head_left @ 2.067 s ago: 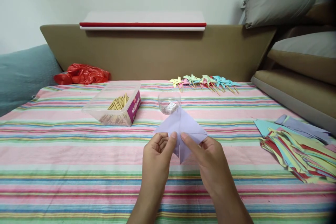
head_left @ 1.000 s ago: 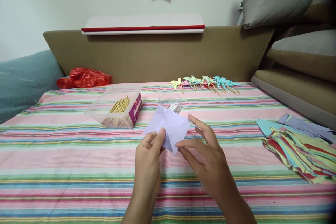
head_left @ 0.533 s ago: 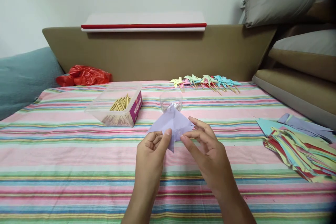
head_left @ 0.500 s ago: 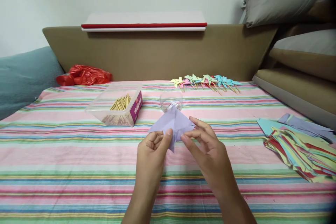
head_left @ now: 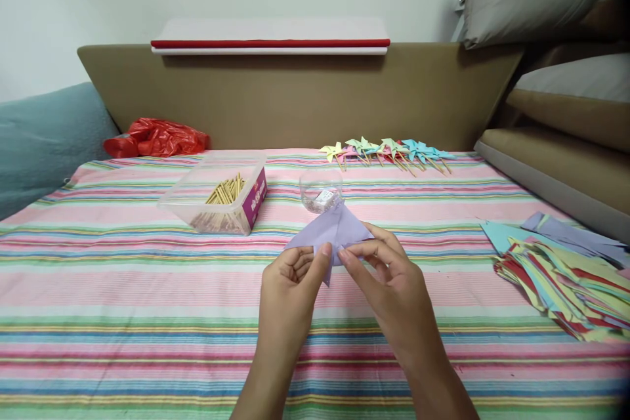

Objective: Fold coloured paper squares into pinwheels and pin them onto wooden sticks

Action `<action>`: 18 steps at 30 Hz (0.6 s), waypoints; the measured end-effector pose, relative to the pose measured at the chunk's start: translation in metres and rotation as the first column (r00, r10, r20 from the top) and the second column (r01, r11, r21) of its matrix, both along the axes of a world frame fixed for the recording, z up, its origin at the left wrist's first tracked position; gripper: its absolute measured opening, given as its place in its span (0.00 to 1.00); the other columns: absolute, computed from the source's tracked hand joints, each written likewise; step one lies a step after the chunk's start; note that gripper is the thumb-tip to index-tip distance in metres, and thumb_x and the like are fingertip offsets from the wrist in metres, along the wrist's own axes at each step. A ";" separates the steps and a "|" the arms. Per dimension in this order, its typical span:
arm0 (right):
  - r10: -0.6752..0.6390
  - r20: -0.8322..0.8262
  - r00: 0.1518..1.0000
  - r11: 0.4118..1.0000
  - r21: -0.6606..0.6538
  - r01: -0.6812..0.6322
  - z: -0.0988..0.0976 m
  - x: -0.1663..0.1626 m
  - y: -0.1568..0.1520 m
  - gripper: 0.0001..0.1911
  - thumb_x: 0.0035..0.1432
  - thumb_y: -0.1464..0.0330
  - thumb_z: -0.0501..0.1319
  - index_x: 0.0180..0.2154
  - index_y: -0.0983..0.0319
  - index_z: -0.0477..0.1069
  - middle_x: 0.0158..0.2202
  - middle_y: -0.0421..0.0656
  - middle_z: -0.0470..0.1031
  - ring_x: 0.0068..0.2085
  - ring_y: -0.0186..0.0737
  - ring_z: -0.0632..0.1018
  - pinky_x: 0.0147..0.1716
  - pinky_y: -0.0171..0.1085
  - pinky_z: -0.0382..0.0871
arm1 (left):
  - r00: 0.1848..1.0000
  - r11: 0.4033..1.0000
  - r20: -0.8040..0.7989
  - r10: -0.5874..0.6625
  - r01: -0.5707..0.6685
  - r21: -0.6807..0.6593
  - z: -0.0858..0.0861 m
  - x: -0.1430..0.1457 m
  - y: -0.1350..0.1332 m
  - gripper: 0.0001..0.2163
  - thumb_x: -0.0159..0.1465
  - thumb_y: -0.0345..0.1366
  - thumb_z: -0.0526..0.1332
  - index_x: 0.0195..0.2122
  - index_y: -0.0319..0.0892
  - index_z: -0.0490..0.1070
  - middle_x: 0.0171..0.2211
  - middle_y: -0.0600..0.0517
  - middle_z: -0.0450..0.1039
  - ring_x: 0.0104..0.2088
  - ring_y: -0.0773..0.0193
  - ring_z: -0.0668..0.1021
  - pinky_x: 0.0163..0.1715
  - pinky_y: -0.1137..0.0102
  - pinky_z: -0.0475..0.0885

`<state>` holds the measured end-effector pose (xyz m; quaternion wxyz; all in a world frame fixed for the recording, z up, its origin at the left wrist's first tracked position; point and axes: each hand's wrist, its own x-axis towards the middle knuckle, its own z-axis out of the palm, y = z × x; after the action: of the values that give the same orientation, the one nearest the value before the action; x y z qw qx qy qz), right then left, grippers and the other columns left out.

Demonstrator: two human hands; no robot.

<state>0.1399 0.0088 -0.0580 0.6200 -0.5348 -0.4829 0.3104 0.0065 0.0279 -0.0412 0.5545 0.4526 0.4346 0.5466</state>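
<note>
Between my two hands is a purple paper pinwheel (head_left: 329,226), with pointed corners sticking out to the sides, up and down. My left hand (head_left: 296,272) is closed on its left and lower part, thumb pressed near the centre. My right hand (head_left: 381,269) pinches the right side, its thumb and fingers close to the middle. Some fingertips lie hidden behind the paper. Just beyond it stands a clear round container (head_left: 321,187) with small things and a white label inside; what they are is too small to tell.
A clear plastic box (head_left: 211,197) of thin wooden sticks (head_left: 226,191) stands left. Finished paper pinwheels (head_left: 388,151) on sticks lie at the back. Stacked coloured paper (head_left: 566,282) lies right. A red plastic bag (head_left: 162,139) sits back left on the striped cloth (head_left: 147,341).
My right thumb and fingers have moved inward, nearer the paper's centre. The purple pinwheel has turned slightly and shifted a little right, and more of the round container shows.
</note>
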 end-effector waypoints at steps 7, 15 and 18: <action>0.004 -0.009 1.000 1.000 -0.004 -0.004 0.001 0.000 0.000 0.08 0.58 0.58 0.70 0.32 0.55 0.81 0.53 0.45 0.71 0.56 0.53 0.75 0.62 0.59 0.63 | 1.000 1.000 0.005 -0.003 0.003 0.011 0.002 0.000 0.000 0.12 0.59 0.43 0.73 0.28 0.40 0.77 0.26 0.54 0.75 0.30 0.67 0.76 0.29 0.76 0.72; -0.015 -0.007 1.000 1.000 -0.024 0.015 0.001 0.000 -0.001 0.09 0.57 0.57 0.70 0.31 0.54 0.81 0.52 0.44 0.71 0.55 0.53 0.75 0.60 0.58 0.65 | 1.000 1.000 -0.010 0.003 -0.003 0.018 0.002 -0.001 -0.001 0.12 0.59 0.42 0.73 0.27 0.40 0.77 0.26 0.54 0.75 0.30 0.68 0.76 0.29 0.77 0.72; -0.021 0.006 1.000 1.000 -0.009 0.021 0.001 -0.001 -0.001 0.08 0.58 0.58 0.70 0.31 0.54 0.80 0.51 0.44 0.71 0.55 0.53 0.75 0.60 0.58 0.65 | 1.000 1.000 -0.024 -0.001 0.002 0.020 0.003 -0.001 -0.001 0.12 0.59 0.42 0.73 0.28 0.40 0.78 0.26 0.54 0.75 0.30 0.67 0.76 0.29 0.76 0.72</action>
<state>0.1392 0.0076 -0.0567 0.6193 -0.5435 -0.4778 0.3046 0.0055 0.0265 -0.0386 0.5450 0.4651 0.4354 0.5451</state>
